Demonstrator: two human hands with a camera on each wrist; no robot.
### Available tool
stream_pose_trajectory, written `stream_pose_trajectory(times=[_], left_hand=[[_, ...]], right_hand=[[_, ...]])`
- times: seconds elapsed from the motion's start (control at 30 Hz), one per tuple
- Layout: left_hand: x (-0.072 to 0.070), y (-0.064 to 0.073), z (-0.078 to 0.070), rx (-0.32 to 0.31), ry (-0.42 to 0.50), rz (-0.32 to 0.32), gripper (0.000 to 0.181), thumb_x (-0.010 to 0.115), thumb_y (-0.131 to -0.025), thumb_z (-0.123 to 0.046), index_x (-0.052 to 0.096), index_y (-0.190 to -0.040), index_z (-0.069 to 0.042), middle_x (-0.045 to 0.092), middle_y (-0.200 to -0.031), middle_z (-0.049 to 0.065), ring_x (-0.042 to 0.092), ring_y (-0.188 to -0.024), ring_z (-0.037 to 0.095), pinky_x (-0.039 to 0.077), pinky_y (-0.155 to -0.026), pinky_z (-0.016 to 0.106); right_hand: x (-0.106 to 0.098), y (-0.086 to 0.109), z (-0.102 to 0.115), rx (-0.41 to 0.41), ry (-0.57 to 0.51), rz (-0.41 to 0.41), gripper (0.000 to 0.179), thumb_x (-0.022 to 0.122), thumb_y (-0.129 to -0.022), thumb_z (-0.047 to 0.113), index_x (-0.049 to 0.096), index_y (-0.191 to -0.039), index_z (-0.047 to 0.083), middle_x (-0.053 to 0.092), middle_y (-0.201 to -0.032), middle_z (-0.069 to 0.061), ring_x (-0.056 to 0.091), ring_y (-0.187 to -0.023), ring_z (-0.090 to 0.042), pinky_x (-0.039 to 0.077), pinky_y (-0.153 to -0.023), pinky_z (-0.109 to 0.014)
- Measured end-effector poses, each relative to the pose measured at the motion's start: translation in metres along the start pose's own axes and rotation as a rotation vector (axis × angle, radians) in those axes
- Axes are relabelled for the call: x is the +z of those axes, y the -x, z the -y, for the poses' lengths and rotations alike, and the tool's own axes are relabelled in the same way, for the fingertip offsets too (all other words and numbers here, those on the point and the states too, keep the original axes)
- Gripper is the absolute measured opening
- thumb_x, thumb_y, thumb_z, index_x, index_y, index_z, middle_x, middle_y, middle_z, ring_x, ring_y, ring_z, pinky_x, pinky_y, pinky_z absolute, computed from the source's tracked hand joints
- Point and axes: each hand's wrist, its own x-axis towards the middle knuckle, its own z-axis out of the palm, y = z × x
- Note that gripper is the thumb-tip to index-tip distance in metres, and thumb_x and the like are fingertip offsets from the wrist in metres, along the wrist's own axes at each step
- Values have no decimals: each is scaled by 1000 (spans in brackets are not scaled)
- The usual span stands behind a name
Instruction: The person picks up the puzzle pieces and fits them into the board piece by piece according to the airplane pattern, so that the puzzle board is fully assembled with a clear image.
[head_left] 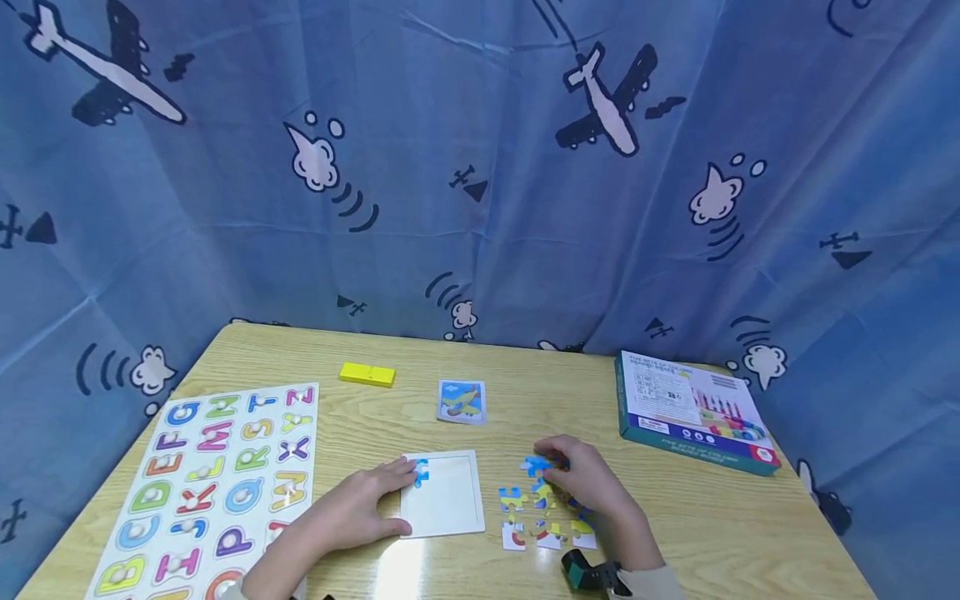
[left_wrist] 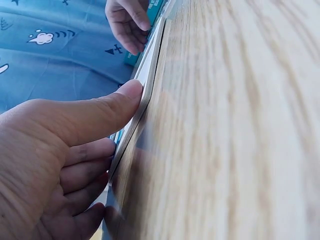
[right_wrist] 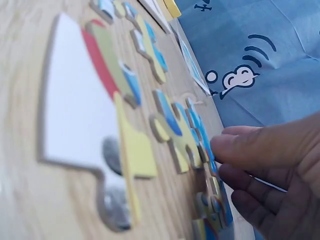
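Blue curtain fabric printed with airplanes (head_left: pixel 465 250) hangs behind a pale wood-grain table (head_left: pixel 555 400), where we work around a white square puzzle tray (head_left: pixel 450 508). Our left hand (head_left: pixel 367 504) spans the tray's left edge, thumb and fingers apart, thumb touching the rim, fingertips beside a blue jigsaw piece (head_left: pixel 422 473) inside the tray's far left corner. Right of the tray, our right hand (head_left: pixel 588 479) reaches among multicoloured flat jigsaw pieces (head_left: pixel 511 500), thumb by the blue ones; we cannot tell whether it pinches any. Beyond the tray lies a square airplane picture card (head_left: pixel 461 402); left of it, a white alphabet board with colourful knobbed letters (head_left: pixel 273 468).
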Motion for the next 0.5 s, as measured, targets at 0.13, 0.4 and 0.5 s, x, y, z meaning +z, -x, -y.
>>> stream_pose_trajectory(times=[0.13,0.4,0.5], left_hand=[[0,1,-1,0,-1,-1,70,73,-78,-45,55,-134,-7,46,-145,4,42,-135,28,38,-108,49],[0,0,-1,3,-11,-1,69,73,-78,-45,55,-133,-7,46,-145,4,41,-135,26,38,-108,48],[0,0,-1,1,-13,-2,69,74,-77,-44,55,-133,-7,47,-145,4,41,-136,25,37,-108,47]], right_hand=[[3,-1,0,-10,29,-6,28,69,-82,0,69,-107,12,65,-103,3,60,-95,-14,52,-87,-39],[7,-2,0,-8,59,-9,28,68,-82,-2,70,-105,12,62,-103,1,56,-98,-17,51,-89,-42],[8,-2,0,-6,84,-10,25,68,-83,0,70,-105,12,61,-104,0,56,-99,-18,51,-90,-43]])
